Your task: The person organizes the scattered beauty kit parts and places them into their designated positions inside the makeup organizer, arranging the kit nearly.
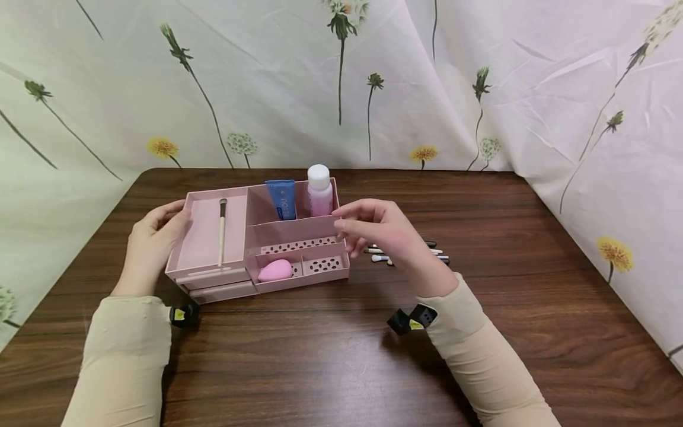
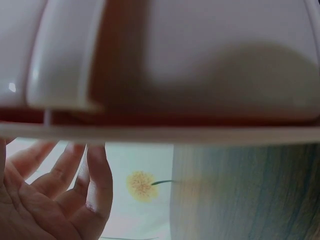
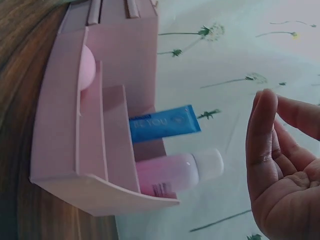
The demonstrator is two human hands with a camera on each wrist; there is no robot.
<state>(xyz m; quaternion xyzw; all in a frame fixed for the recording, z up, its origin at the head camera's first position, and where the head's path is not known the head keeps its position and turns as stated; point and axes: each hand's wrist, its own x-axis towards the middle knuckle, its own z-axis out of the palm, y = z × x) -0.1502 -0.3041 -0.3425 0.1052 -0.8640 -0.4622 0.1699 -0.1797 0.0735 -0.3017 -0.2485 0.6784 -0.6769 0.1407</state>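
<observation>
White cloth [image 1: 299, 89] printed with dandelions hangs behind and beside a dark wood-grain table [image 1: 320, 367], where a pink organizer [image 1: 303, 282] sits left of the middle, slightly skewed, its low front toward the person, presumably so that its sections can be looked into from above. At its left edge, the left hand [image 1: 152, 240] lies with relaxed fingers against the outer side, a touch that would likely keep the organizer from sliding. Near the right end hovers the right hand [image 1: 381, 228], thumb and forefinger close together and the other fingers loosely bent, with nothing visible in its grasp; the right wrist view shows it apart from the organizer. Taller things have the rear compartment [image 1: 258, 201]: a blue tube [image 1: 283, 198] leans there beside an upright white-capped bottle [image 1: 321, 193], and the surrounding walls probably help prop both. Small and rounded, a pink sponge [image 1: 275, 270] sits in the front left cubby [image 1: 296, 271], low-sided but seemingly enough to stop it rolling. One brush [image 1: 222, 231] lies lengthwise in the flat tray [image 1: 205, 237] above two drawers [image 1: 220, 277], a shape that suits its slim handle. More brushes [image 1: 380, 258] lie together on the table beyond the right hand, partly hidden by it, perhaps bunched there for easy reach.
</observation>
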